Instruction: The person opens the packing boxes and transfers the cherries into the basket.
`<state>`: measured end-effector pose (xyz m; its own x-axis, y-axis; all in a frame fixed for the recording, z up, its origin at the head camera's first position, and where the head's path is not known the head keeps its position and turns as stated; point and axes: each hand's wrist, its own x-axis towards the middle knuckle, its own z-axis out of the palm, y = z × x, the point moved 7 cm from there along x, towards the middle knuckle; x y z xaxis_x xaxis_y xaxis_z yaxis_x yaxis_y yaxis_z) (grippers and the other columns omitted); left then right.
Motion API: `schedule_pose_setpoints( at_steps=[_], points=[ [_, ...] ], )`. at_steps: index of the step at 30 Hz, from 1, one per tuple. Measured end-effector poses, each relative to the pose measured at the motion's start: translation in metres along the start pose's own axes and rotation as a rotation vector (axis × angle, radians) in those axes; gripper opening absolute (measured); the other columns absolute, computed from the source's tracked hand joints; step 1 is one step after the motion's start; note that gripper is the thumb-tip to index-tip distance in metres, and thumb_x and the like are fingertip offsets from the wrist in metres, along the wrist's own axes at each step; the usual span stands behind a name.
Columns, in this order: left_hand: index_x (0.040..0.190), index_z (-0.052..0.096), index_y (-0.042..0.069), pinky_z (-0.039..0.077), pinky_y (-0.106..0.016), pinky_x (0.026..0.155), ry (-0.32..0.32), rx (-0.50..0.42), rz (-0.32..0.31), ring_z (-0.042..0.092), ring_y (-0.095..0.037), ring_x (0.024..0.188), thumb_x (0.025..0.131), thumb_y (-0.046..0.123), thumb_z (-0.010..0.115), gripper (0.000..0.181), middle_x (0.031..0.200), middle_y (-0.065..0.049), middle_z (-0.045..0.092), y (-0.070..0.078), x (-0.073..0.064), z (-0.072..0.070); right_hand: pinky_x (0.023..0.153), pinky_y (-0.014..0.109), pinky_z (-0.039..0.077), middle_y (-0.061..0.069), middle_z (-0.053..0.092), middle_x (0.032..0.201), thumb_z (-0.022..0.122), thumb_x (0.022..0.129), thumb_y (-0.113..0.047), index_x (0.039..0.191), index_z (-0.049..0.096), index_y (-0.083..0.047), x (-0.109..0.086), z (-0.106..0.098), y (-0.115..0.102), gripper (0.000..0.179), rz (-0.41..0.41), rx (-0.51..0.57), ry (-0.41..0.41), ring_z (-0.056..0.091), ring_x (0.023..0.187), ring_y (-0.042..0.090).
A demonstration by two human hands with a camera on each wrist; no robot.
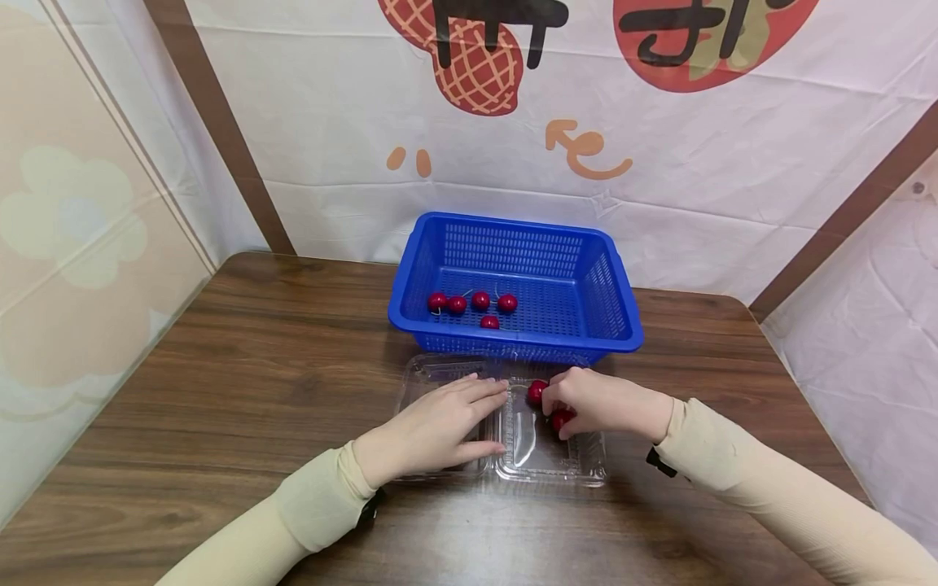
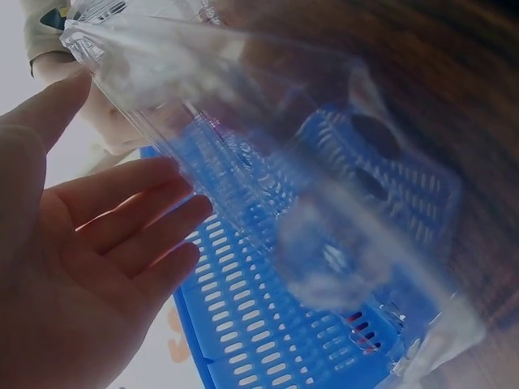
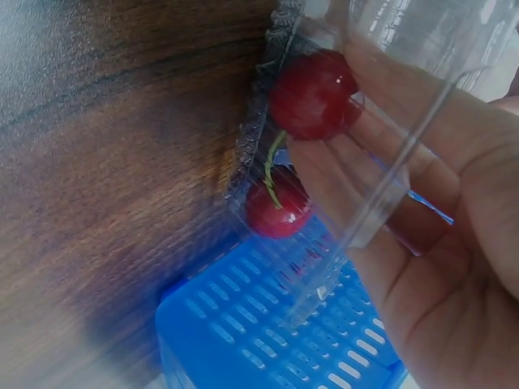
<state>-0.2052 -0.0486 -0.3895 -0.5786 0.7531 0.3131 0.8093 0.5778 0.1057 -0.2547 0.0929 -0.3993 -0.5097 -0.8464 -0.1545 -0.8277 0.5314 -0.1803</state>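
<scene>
A clear plastic clamshell box (image 1: 523,468) lies unfolded on the table, its two halves side by side. Inside the right half, my right hand (image 1: 597,400) pinches a red cherry (image 3: 316,95) between thumb and fingers. A second cherry (image 1: 537,393) with a green stem lies just beyond it, near the fingers. My left hand (image 1: 443,423) reaches over the left half with straight fingers, the tips near the hinge between the halves; it holds nothing. The left wrist view shows this hand (image 2: 105,235) spread beside the clear plastic.
Behind the box stands a blue slotted basket (image 1: 623,325), very close to the box's far edge. Several red cherries (image 1: 479,300) with stems lie toward its left side. The wooden table (image 1: 242,382) extends to both sides, with a printed cloth (image 1: 330,122) hanging behind it.
</scene>
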Motion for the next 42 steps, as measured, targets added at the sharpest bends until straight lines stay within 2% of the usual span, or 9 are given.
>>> schedule_pose_setpoints(
  at_steps=[16,22,30,42],
  points=[
    [0.130,0.056,0.001,0.029,-0.037,0.116,-0.032,-0.015,-0.024,0.047,-0.024,0.131,0.087,0.055,0.058,0.070,0.140,-0.012,0.051,-0.0025,-0.0004,0.0009,0.064,0.018,0.051,-0.003,0.065,0.081,0.081,0.072,-0.015,0.086,0.071,-0.009,0.0018,0.0008,0.0052,0.018,-0.017,0.010,0.038,0.058,0.072,0.007],
    [0.131,0.055,0.001,0.030,-0.037,0.116,-0.032,-0.018,-0.026,0.046,-0.024,0.132,0.087,0.055,0.058,0.070,0.140,-0.012,0.051,-0.0030,-0.0004,0.0010,0.068,0.019,0.053,-0.002,0.068,0.082,0.080,0.075,-0.015,0.086,0.071,-0.012,0.0015,-0.0016,0.0037,0.014,-0.044,0.025,0.051,0.062,0.076,0.010],
    [0.131,0.055,0.001,0.029,-0.037,0.116,-0.033,-0.015,-0.023,0.046,-0.024,0.131,0.087,0.055,0.058,0.070,0.140,-0.012,0.051,-0.0029,-0.0004,0.0020,0.070,0.020,0.054,-0.001,0.069,0.084,0.079,0.076,-0.018,0.085,0.074,-0.015,0.0007,-0.0006,0.0011,0.011,-0.088,-0.015,0.057,0.063,0.078,0.009],
    [0.130,0.055,0.000,0.033,-0.040,0.114,-0.019,-0.018,-0.010,0.047,-0.025,0.131,0.087,0.053,0.059,0.069,0.139,-0.013,0.052,-0.0020,0.0002,0.0014,0.065,0.018,0.053,-0.002,0.066,0.081,0.083,0.071,-0.016,0.088,0.072,-0.009,0.0013,-0.0001,0.0037,0.022,-0.034,0.016,0.041,0.060,0.073,0.007]
  ],
)
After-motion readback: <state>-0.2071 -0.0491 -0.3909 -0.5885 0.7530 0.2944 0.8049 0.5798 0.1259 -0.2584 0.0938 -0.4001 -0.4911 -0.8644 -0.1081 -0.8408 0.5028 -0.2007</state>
